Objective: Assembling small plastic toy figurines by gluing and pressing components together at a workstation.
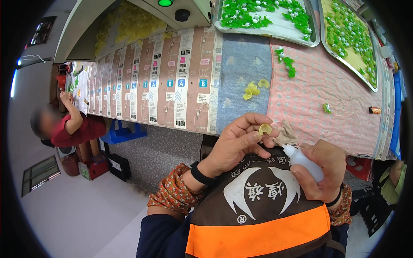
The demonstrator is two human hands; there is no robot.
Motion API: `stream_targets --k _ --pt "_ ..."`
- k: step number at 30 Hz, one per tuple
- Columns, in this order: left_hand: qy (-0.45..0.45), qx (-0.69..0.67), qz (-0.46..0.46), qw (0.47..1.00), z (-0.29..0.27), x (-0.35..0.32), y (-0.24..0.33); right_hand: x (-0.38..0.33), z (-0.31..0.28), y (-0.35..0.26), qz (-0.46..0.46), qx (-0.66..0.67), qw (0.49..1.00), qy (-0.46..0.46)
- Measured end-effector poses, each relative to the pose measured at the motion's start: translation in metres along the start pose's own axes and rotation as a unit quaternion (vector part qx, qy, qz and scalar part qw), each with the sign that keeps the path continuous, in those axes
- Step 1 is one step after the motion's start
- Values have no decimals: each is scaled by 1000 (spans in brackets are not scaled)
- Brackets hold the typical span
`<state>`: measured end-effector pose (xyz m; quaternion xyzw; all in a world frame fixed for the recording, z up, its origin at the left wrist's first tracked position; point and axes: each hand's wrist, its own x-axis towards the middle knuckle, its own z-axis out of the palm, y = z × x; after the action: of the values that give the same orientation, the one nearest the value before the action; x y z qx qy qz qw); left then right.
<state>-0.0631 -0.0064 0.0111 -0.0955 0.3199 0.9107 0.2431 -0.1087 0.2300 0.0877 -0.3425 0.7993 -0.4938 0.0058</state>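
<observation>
My left hand [238,142] pinches a small yellow curved plastic piece [265,128] between thumb and fingers, just above my apron. My right hand [323,170] grips a small white squeeze bottle [302,160], its nozzle tip pointing up-left toward the yellow piece, a short gap away. A crumpled beige rag [286,135] lies at the table edge right behind the two hands. Two or three more yellow pieces [253,89] rest on the blue cloth farther back.
A metal tray [279,26] and a second tray [344,51] hold several green pieces. Loose green pieces [285,60] and one more [327,108] lie on the pink cloth [327,86]. A small orange tube [374,110] sits right. A seated person in red [71,124] works at far left.
</observation>
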Motion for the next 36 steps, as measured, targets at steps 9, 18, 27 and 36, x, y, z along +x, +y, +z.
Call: stream_targets --k 9,18,27,36 --pt "22 10 -4 1000 2 0 -2 0 7 6 -37 -19 999 1" --pt "24 19 -15 999 3 1 -2 1 8 8 -28 -23 999 -28" --pt "28 4 -24 999 4 0 -3 3 9 7 -15 -31 999 -28" --pt "23 -43 -31 998 8 -1 -3 2 12 9 -13 -33 999 -9"
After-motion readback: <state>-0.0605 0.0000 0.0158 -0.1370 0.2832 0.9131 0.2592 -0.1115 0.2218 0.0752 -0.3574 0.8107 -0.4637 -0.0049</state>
